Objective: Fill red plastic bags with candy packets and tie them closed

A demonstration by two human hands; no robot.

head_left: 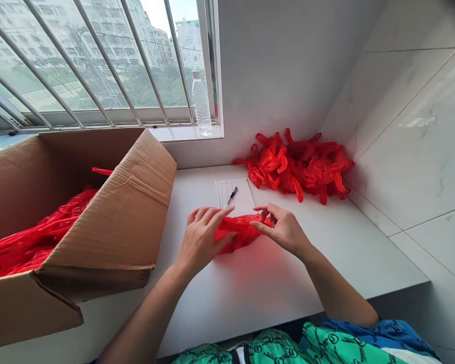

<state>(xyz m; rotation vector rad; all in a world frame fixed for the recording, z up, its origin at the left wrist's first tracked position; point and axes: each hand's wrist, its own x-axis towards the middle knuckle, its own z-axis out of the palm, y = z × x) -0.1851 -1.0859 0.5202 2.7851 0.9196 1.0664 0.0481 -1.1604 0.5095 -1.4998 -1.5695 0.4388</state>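
A crumpled red plastic bag (242,233) spans the space between my two hands above the white table. My left hand (202,235) is around its left end, thumb on the near side and fingers across the top. At the bag's right end is my right hand (282,227), with index finger and thumb tips somewhat apart and the other fingers curled against the plastic. Part of each grip is hidden by the fingers. Just beyond the bag lies a sheet of paper with writing (227,189), and a black pen (232,195) rests on it.
A big open cardboard box (125,217) on the left holds many red plastic bags (49,237). Against the back wall at right is a heap of knotted red bags (299,164). A clear water bottle (201,106) stands on the sill of the barred window.
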